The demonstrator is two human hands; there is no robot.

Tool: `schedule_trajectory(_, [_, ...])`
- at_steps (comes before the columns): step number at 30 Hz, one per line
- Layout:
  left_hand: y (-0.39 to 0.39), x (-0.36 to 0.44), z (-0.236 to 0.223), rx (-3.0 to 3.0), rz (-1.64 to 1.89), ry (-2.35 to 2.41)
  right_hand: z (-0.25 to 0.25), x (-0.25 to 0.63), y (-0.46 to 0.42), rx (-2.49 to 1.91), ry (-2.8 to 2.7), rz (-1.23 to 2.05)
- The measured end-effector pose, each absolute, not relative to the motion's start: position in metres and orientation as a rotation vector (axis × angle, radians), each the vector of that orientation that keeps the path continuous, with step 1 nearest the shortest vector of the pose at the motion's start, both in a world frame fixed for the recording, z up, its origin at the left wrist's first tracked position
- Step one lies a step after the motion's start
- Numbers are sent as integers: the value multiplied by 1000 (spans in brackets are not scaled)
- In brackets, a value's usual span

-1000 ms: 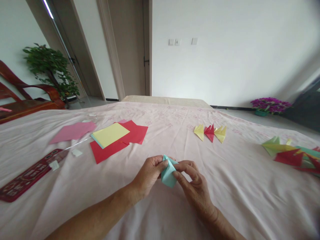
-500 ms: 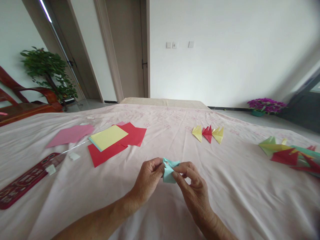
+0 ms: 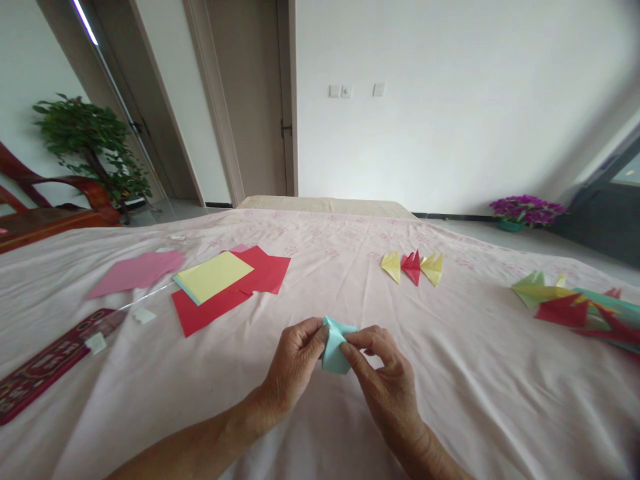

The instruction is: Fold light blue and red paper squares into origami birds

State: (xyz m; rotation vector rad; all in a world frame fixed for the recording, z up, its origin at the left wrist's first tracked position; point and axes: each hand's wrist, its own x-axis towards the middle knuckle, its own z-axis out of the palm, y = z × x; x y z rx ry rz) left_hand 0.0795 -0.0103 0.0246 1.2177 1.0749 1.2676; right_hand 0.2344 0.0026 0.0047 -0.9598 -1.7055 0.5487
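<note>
A small folded piece of light blue paper point(image 3: 336, 353) is held up between my two hands, just above the cloth. My left hand point(image 3: 296, 360) pinches its left edge between thumb and fingers. On the other side, my right hand point(image 3: 383, 367) grips the right edge, the thumb pressed near the middle of the fold. The paper has a pointed top corner at the left and a flat panel hanging below. Fingertips behind the paper are hidden.
A pale pink cloth point(image 3: 330, 287) covers the bed-like surface. Left lie yellow paper point(image 3: 215, 277), red sheets point(image 3: 267, 270), pink paper point(image 3: 135, 275) and a dark red packet point(image 3: 50, 363). Right are folded yellow and red pieces point(image 3: 411, 268) and a pile of folded papers point(image 3: 563, 310).
The blue paper's lower panel looks flatter and hangs slightly lower. Both hands keep their pinch on it. The view has shifted slightly to the right.
</note>
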Motion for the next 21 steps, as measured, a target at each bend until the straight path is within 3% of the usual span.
schedule_trajectory(21, [-15, 86, 16, 1280, 1328, 1086, 7, 234, -1, -899, -1685, 494])
